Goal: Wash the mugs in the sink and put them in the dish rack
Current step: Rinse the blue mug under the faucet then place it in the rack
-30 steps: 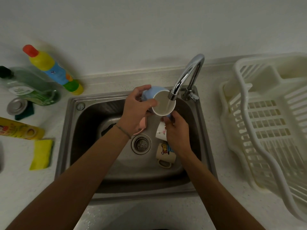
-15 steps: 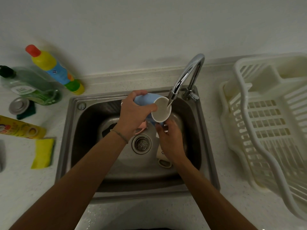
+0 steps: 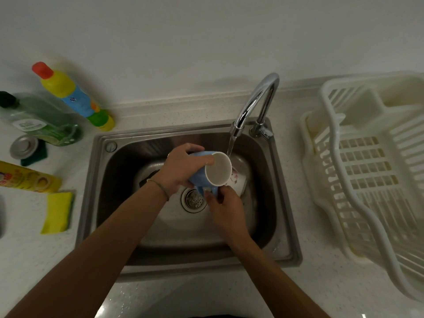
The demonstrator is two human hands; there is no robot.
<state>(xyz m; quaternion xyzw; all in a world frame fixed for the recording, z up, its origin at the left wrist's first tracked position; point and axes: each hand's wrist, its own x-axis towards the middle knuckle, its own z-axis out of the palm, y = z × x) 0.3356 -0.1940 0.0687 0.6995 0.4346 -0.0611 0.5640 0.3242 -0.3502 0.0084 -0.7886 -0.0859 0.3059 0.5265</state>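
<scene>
My left hand point(image 3: 183, 167) grips a blue mug point(image 3: 218, 171) with a white inside, tipped on its side, mouth toward me and to the right, over the steel sink point(image 3: 107, 180). My right hand point(image 3: 223, 210) holds the mug's blue handle from below. Water runs from the chrome faucet point(image 3: 259, 99) and falls just past the mug's rim. A white flowered mug point(image 3: 237, 181) lies in the basin behind the blue one. Any other mugs in the basin are hidden by my hands.
A white plastic dish rack point(image 3: 367, 171) stands on the counter to the right. Left of the sink are a yellow sponge point(image 3: 57, 212), a yellow tube point(image 3: 27, 177), a green bottle point(image 3: 41, 125), a yellow-blue bottle point(image 3: 73, 97) and a metal sink stopper point(image 3: 24, 146). The drain strainer point(image 3: 192, 199) sits mid-basin.
Both hands lowered the blue mug away from the spout and tipped its mouth down toward me. The water stream now passes beside the rim instead of into the mug.
</scene>
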